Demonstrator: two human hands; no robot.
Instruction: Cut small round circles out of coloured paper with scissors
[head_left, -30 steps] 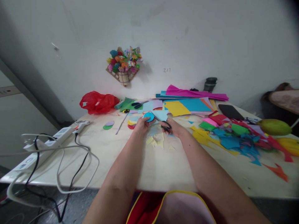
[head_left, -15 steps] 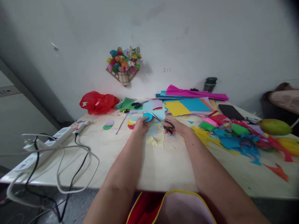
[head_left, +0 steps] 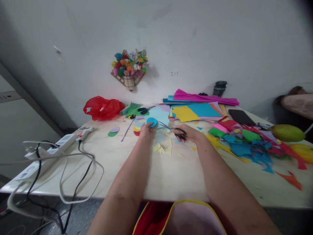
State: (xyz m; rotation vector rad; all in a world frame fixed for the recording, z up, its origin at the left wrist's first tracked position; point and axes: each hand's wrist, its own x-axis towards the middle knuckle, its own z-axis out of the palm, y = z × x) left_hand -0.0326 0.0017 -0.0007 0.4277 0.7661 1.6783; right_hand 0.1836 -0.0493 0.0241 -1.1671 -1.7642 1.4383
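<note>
My left hand point(head_left: 146, 130) pinches a round blue paper disc point(head_left: 152, 122) by its lower left edge, just above the table. Black-handled scissors point(head_left: 179, 132) are in my right hand point(head_left: 187, 132), their blades slightly parted and pointing left, a short way off the disc. Pale yellow paper scraps point(head_left: 164, 148) lie beneath and between my hands. Left of my left hand are yellow and red paper pieces point(head_left: 137, 131), partly hidden by it. Farther left, a purple and a green paper round point(head_left: 113, 133) overlap on the table.
Coloured paper sheets point(head_left: 207, 111) lie at the back, with a second pair of scissors point(head_left: 144, 110) and a red plastic bag point(head_left: 102, 107) to the left. A heap of scraps point(head_left: 244, 143) and a mango point(head_left: 287, 133) are at right. Power strips point(head_left: 49, 155) with cables stand at left.
The scissors and my right hand have moved right, away from the blue disc. My left hand has shifted the disc slightly left.
</note>
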